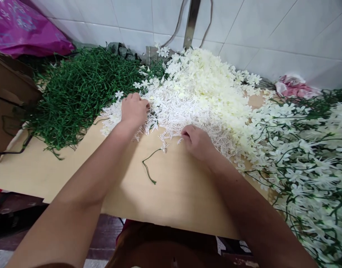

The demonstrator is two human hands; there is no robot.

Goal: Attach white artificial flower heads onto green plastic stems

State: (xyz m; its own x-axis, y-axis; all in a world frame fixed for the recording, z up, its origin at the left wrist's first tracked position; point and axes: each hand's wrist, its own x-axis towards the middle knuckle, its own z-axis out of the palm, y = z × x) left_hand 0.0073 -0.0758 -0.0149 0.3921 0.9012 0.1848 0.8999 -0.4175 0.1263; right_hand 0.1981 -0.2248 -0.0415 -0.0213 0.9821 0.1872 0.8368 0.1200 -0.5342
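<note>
My left hand [134, 108] rests at the left end of the white pile, its fingers curled down into the small white flower pieces; what they hold, if anything, is hidden. At the pile's front edge, my right hand [198, 140] has thumb and fingers pinched together beside the thin white stamen pieces [176, 113]. A tiny white bit lies by those fingertips, and I cannot tell whether it is gripped. Between the hands, on the tan board [171, 193], lies one bent green stem [145, 165] with a white piece at its upper end.
Green plastic stems [89, 82] are heaped at the left. Loose cream petals [207, 78] form a mound at the back. Many stemmed white flowers [305, 160] spread along the right. A cardboard box [11, 93] and purple bag [31, 31] stand far left, before a tiled wall [271, 33].
</note>
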